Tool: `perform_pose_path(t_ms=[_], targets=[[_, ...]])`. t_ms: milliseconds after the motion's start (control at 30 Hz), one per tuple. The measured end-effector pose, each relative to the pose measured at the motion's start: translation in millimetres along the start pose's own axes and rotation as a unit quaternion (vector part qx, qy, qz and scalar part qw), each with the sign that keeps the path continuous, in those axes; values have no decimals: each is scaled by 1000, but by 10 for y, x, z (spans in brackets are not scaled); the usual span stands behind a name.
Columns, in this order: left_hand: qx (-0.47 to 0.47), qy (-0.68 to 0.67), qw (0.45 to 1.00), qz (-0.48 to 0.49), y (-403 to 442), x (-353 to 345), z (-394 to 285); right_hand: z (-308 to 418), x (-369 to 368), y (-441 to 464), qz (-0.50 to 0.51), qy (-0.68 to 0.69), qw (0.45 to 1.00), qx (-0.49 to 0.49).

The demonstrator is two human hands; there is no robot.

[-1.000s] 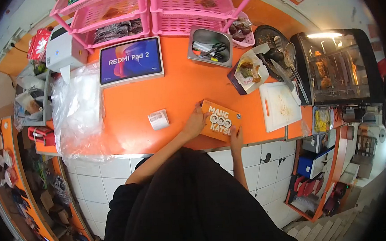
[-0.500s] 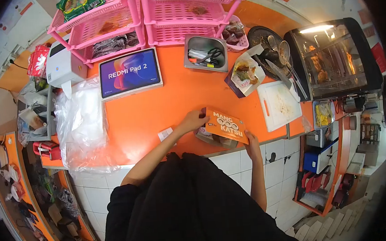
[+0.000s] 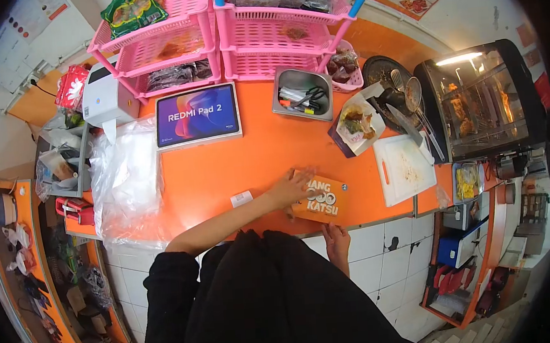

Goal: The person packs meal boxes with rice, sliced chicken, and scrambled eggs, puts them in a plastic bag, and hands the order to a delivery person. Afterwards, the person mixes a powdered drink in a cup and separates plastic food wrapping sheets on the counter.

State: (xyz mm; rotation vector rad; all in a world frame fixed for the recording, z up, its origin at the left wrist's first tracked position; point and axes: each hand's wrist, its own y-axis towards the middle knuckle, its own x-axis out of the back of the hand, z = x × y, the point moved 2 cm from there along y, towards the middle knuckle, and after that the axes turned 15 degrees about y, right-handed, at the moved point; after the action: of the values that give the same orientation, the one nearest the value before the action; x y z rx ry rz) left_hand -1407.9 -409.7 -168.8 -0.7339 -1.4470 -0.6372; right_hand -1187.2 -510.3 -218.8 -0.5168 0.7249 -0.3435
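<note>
An orange takeaway box (image 3: 320, 199) printed "MANG KATSU" lies near the front edge of the orange counter, its lid down and its contents hidden. Over the upper left part of the lid is my left hand (image 3: 289, 189), fingers spread and slightly blurred. My right hand (image 3: 336, 236) is just in front of the box at the counter edge, with its fingers loosely extended and nothing visible in them. A small white paper slip (image 3: 242, 198) lies left of the box, beside my left forearm.
Behind stand a tablet box (image 3: 198, 115), a metal container (image 3: 306, 109) of pens and scissors, and pink racks (image 3: 272, 38). To the right are an open food box (image 3: 358, 124), a white cutting board (image 3: 405, 169) and a lit glass cooker (image 3: 474, 100). Plastic bags (image 3: 126, 182) cover the left side.
The box lid has gone from tilted, with food showing beneath, to lying flat. My right hand has let go of its right side and moved down-left; my left hand has opened over the lid.
</note>
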Motion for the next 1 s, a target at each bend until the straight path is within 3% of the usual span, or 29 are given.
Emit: perform_pose_path(t_ms=[100, 400, 500, 600, 633, 700, 800, 900, 1000], targets=[[26, -2, 998, 57, 65, 66, -101, -39, 0, 55, -41, 10, 997, 60], [89, 34, 995, 20, 103, -125, -287, 46, -139, 257, -37, -73, 972, 221], [92, -14, 996, 14, 99, -151, -304, 5, -135, 265, -40, 123, 989, 76], [103, -23, 994, 36, 113, -178, -316, 33, -129, 292, 13, 93, 990, 104], [105, -25, 993, 46, 123, -174, -327, 68, -108, 305, -3, 10, 988, 155], [110, -29, 991, 65, 139, -174, -337, 161, -86, 344, -34, -153, 955, 253], [123, -21, 989, 74, 166, -208, -336, 346, -129, 341, -59, -422, 814, 394], [122, -11, 990, 74, 166, -205, -363, 631, -177, 376, 45, -565, 701, 432], [133, 22, 989, 54, 161, -215, -394, 806, -353, 446, 97, -502, 709, 487]])
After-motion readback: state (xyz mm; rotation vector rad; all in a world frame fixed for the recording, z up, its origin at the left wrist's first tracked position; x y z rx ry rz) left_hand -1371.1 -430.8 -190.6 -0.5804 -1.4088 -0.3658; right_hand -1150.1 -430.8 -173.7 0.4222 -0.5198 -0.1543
